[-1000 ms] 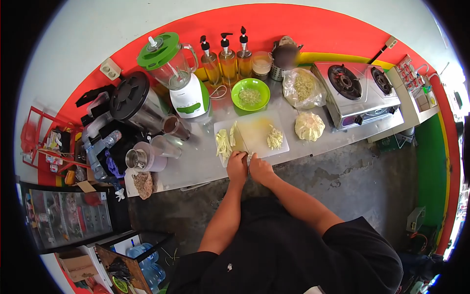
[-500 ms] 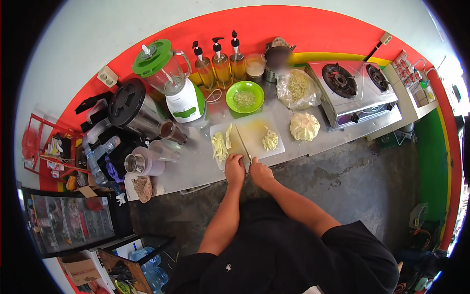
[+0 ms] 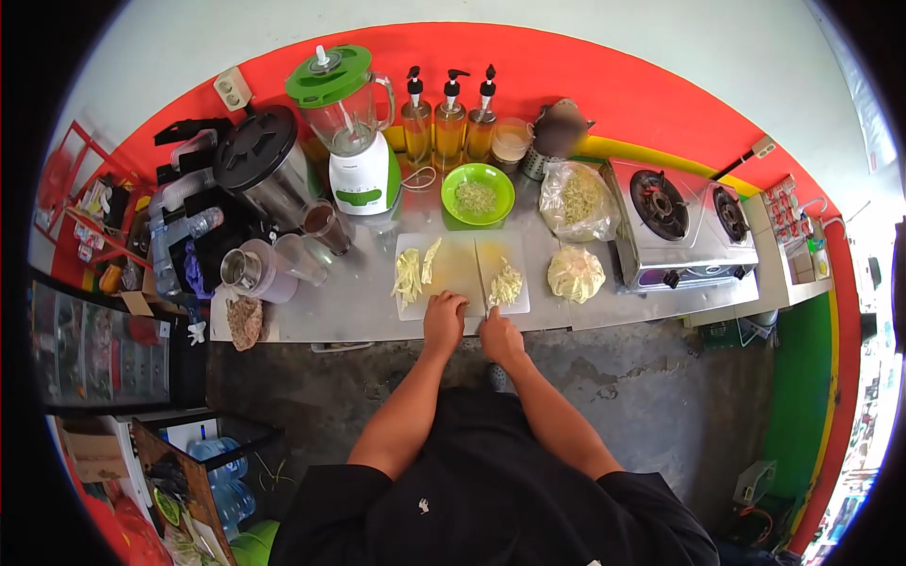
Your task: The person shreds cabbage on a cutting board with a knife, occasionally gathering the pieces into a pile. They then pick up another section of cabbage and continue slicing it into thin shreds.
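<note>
A white cutting board lies near the counter's front edge. My right hand is closed round the handle of a knife, whose blade points away across the board, beside a pile of chopped cabbage. At the board's front edge my left hand rests with its fingers bent together; what they may hold is too small to make out. Pale cabbage leaves lie at the board's left, with a narrow strip beside them. Behind the board stands a green bowl of shredded cabbage.
A cabbage head sits right of the board, below a plastic bag of shreds. Farther right is a gas stove. A blender, pump bottles and a large steel container stand behind and left.
The knife has shifted right across the board, against the chopped pile. My view has turned, so the counter looks more level. My hands remain near the board's front edge.
</note>
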Tool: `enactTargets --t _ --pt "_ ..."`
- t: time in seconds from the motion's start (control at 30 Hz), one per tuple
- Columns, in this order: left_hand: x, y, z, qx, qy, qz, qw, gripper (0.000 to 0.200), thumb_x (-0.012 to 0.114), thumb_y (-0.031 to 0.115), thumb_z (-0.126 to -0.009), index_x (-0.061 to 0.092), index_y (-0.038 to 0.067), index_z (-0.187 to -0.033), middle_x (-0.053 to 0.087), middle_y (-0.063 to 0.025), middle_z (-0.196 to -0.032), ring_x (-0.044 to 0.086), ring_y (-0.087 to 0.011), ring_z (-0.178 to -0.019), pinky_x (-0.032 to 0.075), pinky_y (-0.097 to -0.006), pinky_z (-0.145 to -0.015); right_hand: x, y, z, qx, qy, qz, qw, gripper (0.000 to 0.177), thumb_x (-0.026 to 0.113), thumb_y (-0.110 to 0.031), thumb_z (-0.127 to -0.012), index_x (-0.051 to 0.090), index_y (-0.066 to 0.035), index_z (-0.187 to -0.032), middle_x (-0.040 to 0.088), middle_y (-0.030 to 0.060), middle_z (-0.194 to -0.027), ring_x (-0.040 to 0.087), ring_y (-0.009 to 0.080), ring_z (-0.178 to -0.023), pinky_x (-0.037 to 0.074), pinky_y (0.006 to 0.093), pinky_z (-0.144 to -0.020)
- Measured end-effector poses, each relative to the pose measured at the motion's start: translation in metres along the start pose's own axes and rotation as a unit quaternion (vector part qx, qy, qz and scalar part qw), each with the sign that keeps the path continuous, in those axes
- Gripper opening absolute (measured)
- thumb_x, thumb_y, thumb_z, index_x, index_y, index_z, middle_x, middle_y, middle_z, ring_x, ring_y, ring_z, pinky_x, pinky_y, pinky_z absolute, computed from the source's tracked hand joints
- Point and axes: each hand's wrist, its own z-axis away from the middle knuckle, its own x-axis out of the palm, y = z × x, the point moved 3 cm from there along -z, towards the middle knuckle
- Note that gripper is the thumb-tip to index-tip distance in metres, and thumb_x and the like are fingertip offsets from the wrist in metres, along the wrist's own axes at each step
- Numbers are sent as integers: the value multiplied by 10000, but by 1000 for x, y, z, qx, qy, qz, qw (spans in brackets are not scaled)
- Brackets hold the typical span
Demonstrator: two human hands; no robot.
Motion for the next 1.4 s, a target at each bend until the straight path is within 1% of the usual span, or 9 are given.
enactTargets --t 0.17,0.4,0.5,0.57,0.77,1.1,1.17,1.3,1.4 --pt "2 1 -1 7 -5 -11 1000 99 646 44 -871 725 85 -915 667 -81 -942 600 -325 -936 501 -419 -840 -4 -10 4 -61 -8 2 998 332 515 -280 -997 482 28 -1119 679 328 -950 662 525 -907 522 595 -823" --pt "1 4 -2 -8 -3 -12 1000 102 646 45 -858 725 71 -918 663 -109 -934 601 -354 -932 499 -439 -815 12 -15 5 -62 -40 20 997 301 517 -242 -993 480 31 -1115 685 321 -949 678 507 -906 538 580 -815" --pt "0 6 -2 -10 -11 -28 1000 100 651 56 -862 727 75 -923 665 -104 -936 602 -356 -928 501 -441 -812 7 -20 13 -64 -53 69 994 277 512 -211 -987 475 28 -1123 691 309 -945 692 484 -917 553 558 -813" --pt "0 6 -2 -11 -11 -30 999 95 649 65 -866 727 76 -921 664 -104 -936 602 -357 -926 501 -443 -810 8 -26 17 -72 -31 121 990 211 500 -147 -972 490 18 -1105 724 249 -909 736 402 -854 600 492 -726" --pt "-2 7 -3 -14 -2 -20 1000 85 650 85 -873 720 72 -919 665 -104 -940 603 -357 -923 503 -451 -801 21 -22 -5 -81 -1 94 992 218 502 -139 -973 482 17 -1125 732 227 -894 740 394 -831 604 491 -710" --pt "-1 2 -2 -28 -6 -8 1000 79 657 81 -869 712 70 -923 653 -113 -928 600 -361 -932 499 -452 -813 19 -26 -1 -77 -7 115 990 222 491 -152 -981 478 19 -1122 731 230 -885 739 395 -812 606 478 -704" --pt "-2 1 -2 -28 -8 -6 1000 81 660 84 -868 713 70 -928 649 -116 -927 599 -363 -938 498 -452 -815 12 -27 -6 -70 -38 63 995 260 432 -156 -994 462 42 -1161 706 298 -967 705 469 -907 571 534 -805" --pt "-2 0 -3 -34 -12 -5 999 91 665 86 -864 711 66 -939 640 -126 -923 596 -368 -951 494 -451 -819 15 -28 5 -56 -52 75 994 283 434 -156 -994 459 53 -1184 706 297 -960 707 466 -899 573 534 -792" --pt "-2 0 -4 -37 -18 -3 999 90 660 80 -862 708 59 -934 636 -131 -921 596 -370 -952 492 -452 -820 20 -27 5 -44 -37 94 994 221 476 -157 -990 474 15 -1129 726 252 -939 733 407 -879 598 485 -757"
